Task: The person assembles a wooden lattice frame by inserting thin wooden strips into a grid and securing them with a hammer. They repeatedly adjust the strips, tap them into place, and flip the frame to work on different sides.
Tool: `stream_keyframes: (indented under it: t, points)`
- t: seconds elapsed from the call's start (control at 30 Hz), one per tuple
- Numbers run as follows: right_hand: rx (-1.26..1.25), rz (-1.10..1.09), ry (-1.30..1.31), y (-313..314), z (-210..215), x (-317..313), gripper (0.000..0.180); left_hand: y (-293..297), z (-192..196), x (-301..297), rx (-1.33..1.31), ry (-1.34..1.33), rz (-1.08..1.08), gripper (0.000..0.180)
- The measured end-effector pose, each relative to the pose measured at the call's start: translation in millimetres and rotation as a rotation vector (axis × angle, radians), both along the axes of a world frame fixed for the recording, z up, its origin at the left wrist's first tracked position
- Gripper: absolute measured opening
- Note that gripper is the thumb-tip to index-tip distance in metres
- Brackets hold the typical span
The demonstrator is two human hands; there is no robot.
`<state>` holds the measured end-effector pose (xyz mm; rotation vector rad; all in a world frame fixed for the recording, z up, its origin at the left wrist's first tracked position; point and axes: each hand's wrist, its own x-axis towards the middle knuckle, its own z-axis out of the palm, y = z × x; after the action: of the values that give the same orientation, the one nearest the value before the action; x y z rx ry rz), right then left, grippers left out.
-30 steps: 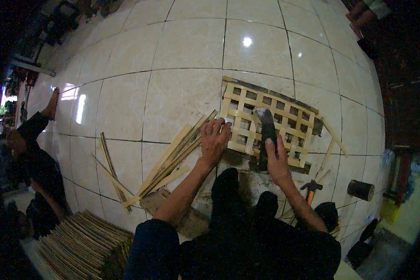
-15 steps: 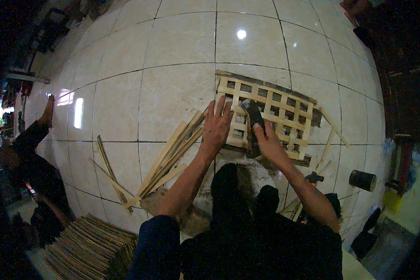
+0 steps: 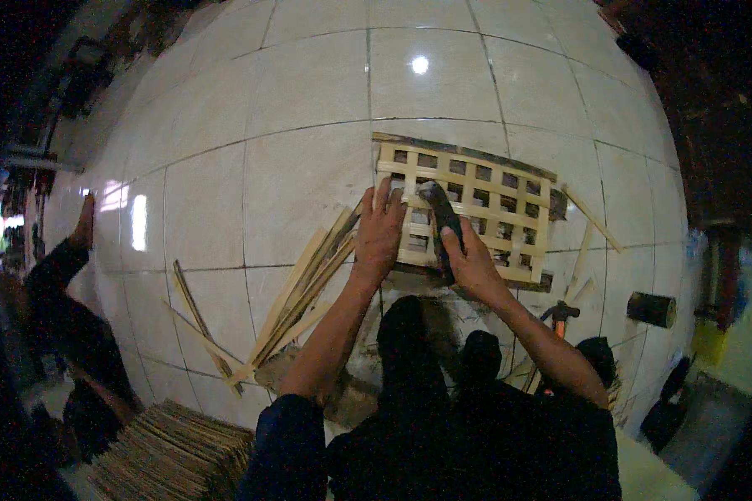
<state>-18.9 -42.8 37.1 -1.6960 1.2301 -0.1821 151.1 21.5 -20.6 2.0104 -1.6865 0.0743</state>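
A lattice panel [image 3: 482, 198] of woven pale strips, apparently bamboo, lies on the tiled floor, with a dark bar [image 3: 468, 155] along its far edge. My left hand [image 3: 381, 230] rests at the panel's left end, fingers stretched out and slightly apart, nothing visibly in it. In my right hand [image 3: 474, 260] is a dark, elongated tool [image 3: 448, 215] with a greyish rounded far end, slanting over the left part of the lattice. My fingers wrap its near part, and its exact kind cannot be made out. Long split strips [image 3: 305, 280] fan out beside my left forearm.
A hammer [image 3: 562, 311] with an orange handle lies by my right forearm, and a dark cylinder [image 3: 652, 309] farther right. Loose strips [image 3: 593, 219] lie right of the panel, others [image 3: 202, 321] at left. A stack of thin slats [image 3: 171, 451] stands lower left, near another person [image 3: 79, 326].
The view has shifted slightly, and more of the hammer shows past my right forearm. Both hands keep nearly the same places, with the dark tool still in my right hand.
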Motion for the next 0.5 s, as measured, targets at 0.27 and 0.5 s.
stream_keyframes:
  t: [0.27,0.5]
  points:
    - [0.025,0.001,-0.226,9,16,-14,0.048,-3,-11,7,0.096,0.065,0.072,0.031]
    - [-0.019,-0.022,-0.183,40,27,-91,0.047,-5,-23,12,0.119,0.025,0.122,0.036]
